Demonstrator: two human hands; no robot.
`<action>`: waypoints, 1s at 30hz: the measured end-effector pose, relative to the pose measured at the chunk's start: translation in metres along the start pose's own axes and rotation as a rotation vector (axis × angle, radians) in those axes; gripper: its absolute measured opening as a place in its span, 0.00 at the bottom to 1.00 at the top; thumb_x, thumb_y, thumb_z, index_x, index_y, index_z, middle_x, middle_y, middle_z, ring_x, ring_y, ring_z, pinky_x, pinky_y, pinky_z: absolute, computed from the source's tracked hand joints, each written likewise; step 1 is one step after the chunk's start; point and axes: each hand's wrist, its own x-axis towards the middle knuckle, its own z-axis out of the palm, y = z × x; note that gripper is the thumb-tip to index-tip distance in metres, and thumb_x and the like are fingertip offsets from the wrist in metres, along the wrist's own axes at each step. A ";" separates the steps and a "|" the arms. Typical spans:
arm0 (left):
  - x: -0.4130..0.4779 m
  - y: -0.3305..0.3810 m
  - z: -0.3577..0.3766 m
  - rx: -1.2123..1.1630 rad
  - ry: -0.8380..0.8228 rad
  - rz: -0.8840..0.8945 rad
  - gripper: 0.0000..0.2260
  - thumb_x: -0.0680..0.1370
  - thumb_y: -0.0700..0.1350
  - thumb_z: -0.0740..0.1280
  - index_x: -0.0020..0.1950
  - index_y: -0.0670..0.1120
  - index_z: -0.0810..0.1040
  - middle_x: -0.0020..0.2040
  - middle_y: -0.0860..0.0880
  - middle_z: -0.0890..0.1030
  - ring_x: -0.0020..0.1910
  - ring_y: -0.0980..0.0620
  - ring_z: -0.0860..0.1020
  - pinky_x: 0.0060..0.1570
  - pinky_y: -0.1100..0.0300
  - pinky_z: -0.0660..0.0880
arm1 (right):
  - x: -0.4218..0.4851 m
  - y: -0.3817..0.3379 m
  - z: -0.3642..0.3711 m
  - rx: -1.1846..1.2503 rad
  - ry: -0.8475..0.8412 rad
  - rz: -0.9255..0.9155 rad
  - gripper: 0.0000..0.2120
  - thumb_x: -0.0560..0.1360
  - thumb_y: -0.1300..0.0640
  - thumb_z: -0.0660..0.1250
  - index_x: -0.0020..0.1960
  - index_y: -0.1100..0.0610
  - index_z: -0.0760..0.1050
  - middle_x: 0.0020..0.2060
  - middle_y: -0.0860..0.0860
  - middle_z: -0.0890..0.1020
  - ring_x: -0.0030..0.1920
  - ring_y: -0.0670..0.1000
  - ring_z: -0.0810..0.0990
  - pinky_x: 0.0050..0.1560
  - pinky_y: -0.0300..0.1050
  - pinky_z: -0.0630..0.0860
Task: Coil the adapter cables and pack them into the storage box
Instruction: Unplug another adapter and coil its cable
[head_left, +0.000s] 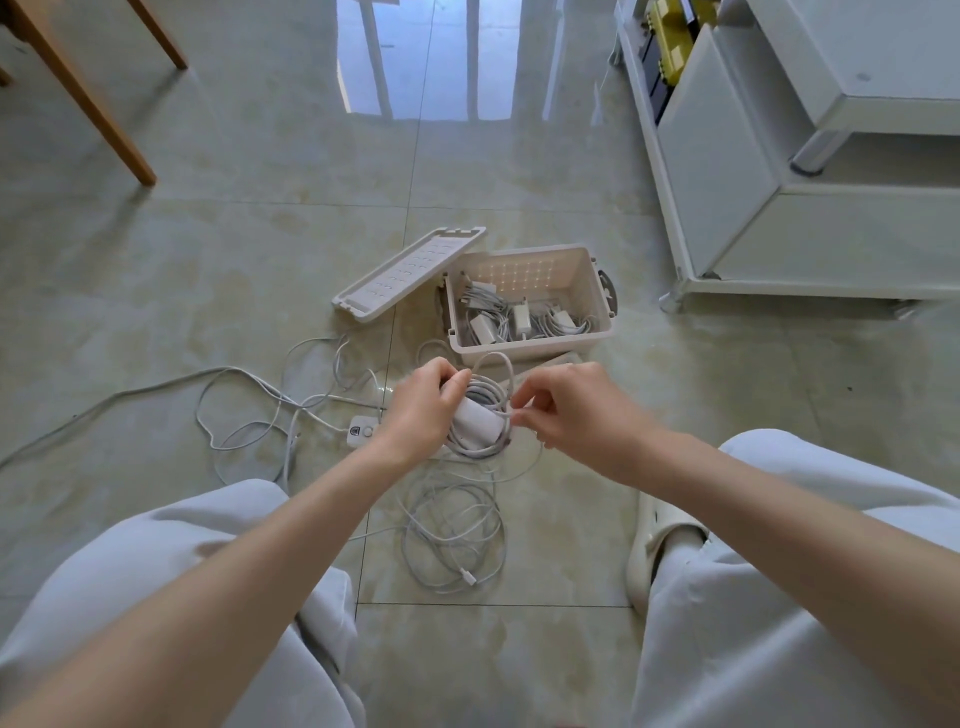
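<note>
– Since the storage box (540, 347) sits open on the floor with its lid (410, 273) lying just beside it on the left, how full is it?
– Several coiled adapters (519, 319) are in there, low in the box, with room left. Part done.
– What's out?
– Long loose cables (244, 400) sprawl over the tiles to the left, around a small white switch block (362, 430). There's also a slack cable pile (457, 530) between the knees, not coiled tight. At least two more to do, I'd judge.
– Hands?
– Left hand (421, 410) is curled round a white adapter (478, 418), holding it up just in front of the box. Cable loops (485, 392) are wrapped round the brick. Right hand (571, 415) pinches the cable at the brick's right edge, thumb and forefinger closed on it, other fingers loosely bent.
– Step?
– Finishing this wrap, looks nearly there. It's not in the box yet. Lid goes on last.
</note>
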 end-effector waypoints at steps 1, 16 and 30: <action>0.001 -0.002 0.000 0.029 0.025 0.013 0.11 0.82 0.47 0.59 0.45 0.42 0.73 0.35 0.52 0.72 0.33 0.56 0.69 0.32 0.63 0.64 | 0.000 -0.002 -0.001 0.025 -0.010 0.020 0.07 0.74 0.56 0.68 0.48 0.58 0.81 0.31 0.45 0.76 0.29 0.39 0.73 0.40 0.35 0.73; 0.014 -0.026 -0.008 0.155 0.155 -0.062 0.10 0.82 0.46 0.58 0.47 0.41 0.73 0.42 0.46 0.75 0.41 0.49 0.72 0.40 0.60 0.63 | -0.008 -0.012 -0.037 0.570 -0.349 0.250 0.03 0.74 0.60 0.68 0.42 0.55 0.80 0.30 0.48 0.79 0.28 0.42 0.77 0.36 0.38 0.79; 0.001 -0.024 -0.002 0.196 -0.010 -0.007 0.10 0.82 0.47 0.59 0.44 0.43 0.71 0.35 0.51 0.72 0.33 0.57 0.69 0.30 0.65 0.62 | -0.002 0.020 0.005 -0.744 -0.272 -0.239 0.11 0.75 0.64 0.61 0.56 0.57 0.75 0.54 0.54 0.73 0.56 0.55 0.71 0.49 0.45 0.67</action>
